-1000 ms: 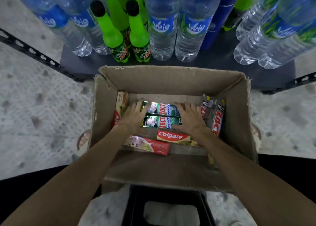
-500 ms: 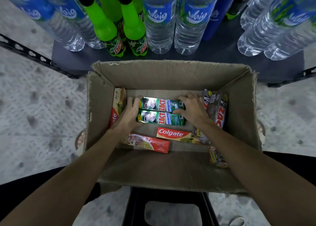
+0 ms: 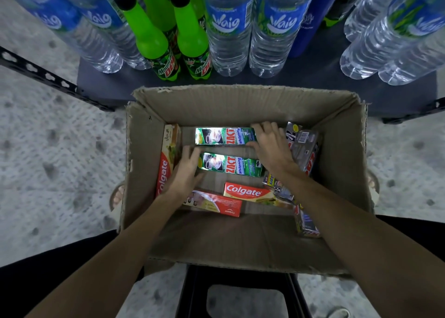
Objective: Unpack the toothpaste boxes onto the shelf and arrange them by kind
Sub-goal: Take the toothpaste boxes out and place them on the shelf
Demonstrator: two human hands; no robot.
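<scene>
An open cardboard box (image 3: 240, 103) holds the toothpaste boxes. Two green Zact whitening boxes lie side by side with a gap between them. My right hand (image 3: 271, 149) grips the right end of the far green box (image 3: 224, 136). My left hand (image 3: 185, 173) closes over the left end of the near green box (image 3: 233, 165). One red Colgate box (image 3: 165, 166) leans on the carton's left wall, and two others (image 3: 248, 192) (image 3: 216, 203) lie flat nearer me. Several black Zact boxes (image 3: 304, 144) sit at the right, partly hidden by my right arm.
The carton rests on a black stool (image 3: 192, 293) in front of a dark shelf (image 3: 313, 77). Clear water bottles (image 3: 226, 36), green soda bottles (image 3: 154, 43) and a blue bottle (image 3: 310, 24) stand on the shelf. A black shelf rail (image 3: 48, 77) runs at the left.
The two green boxes lay touching before; the far one has now moved away from the near one under my right hand. My left hand shifted onto the near box's left end.
</scene>
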